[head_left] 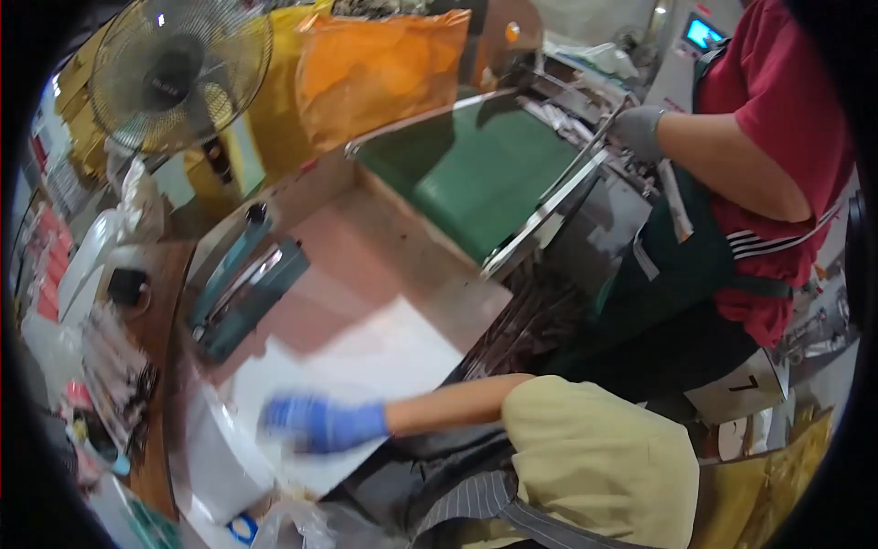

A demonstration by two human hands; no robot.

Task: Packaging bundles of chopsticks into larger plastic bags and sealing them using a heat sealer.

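My right hand, in a blue knitted glove, reaches in from the right over a white sheet-like surface on the table. Its fingers are smeared by motion, so whether they hold anything does not show. Farther off, past the hand, a teal hand-press device that looks like a bag sealer rests on the pinkish tabletop. A crumpled clear plastic bag lies at the lower edge, beside a blue ring. My left hand is out of sight.
A green conveyor belt with metal rails adjoins the table's far side. At right stands a co-worker in a red shirt, a grey-gloved hand at the rail. A fan, an orange sack and bundled packets surround the table.
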